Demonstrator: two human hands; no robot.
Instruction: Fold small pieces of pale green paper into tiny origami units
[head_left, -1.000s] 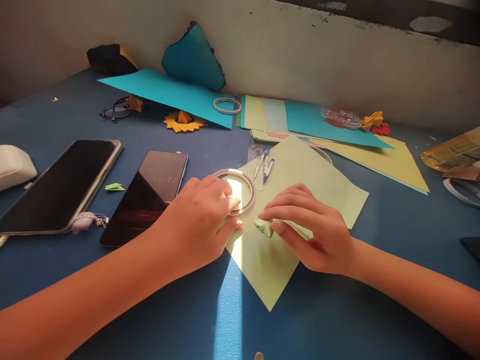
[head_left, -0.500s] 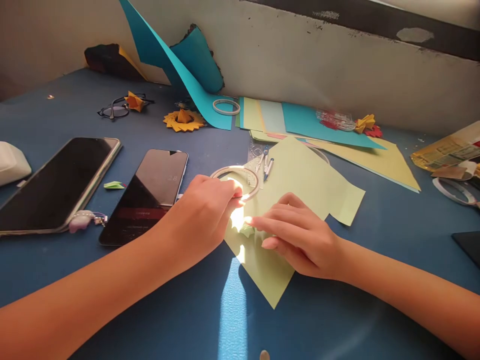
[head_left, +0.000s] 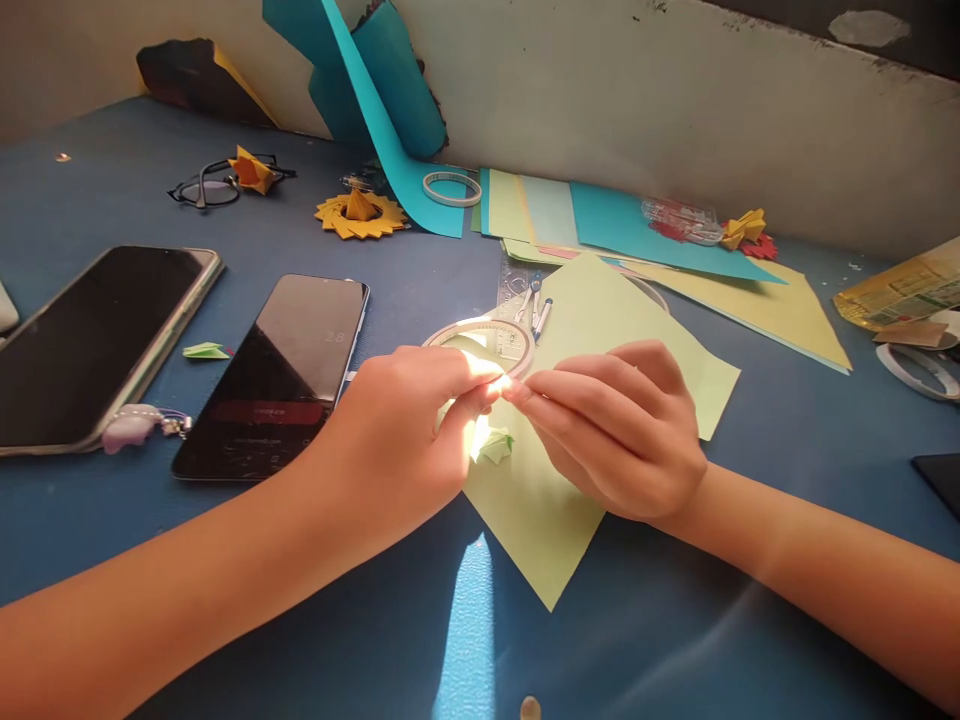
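Observation:
My left hand (head_left: pixel 412 425) is closed in a pinch near a roll of tape (head_left: pixel 525 350). Its fingertips meet those of my right hand (head_left: pixel 615 430), which are also pinched together. Whatever lies between them is too small and too brightly lit to make out. Just below the fingertips, a small folded green paper piece (head_left: pixel 496 445) rests on a light green sheet (head_left: pixel 551 540). A compass (head_left: pixel 534 300) lies behind the tape roll.
Two phones (head_left: pixel 97 340) (head_left: pixel 281 370) lie at the left, with glasses (head_left: pixel 206 190) and a yellow folded paper ring (head_left: pixel 360 214) behind. Blue and yellow sheets (head_left: pixel 795 310) and a second tape roll (head_left: pixel 452 188) are at the back. A bottle-like yellow package (head_left: pixel 900 290) is at the right.
My right hand has risen from the small green piece to my left fingertips, and its fingers have closed into a pinch. The camera view has shifted slightly.

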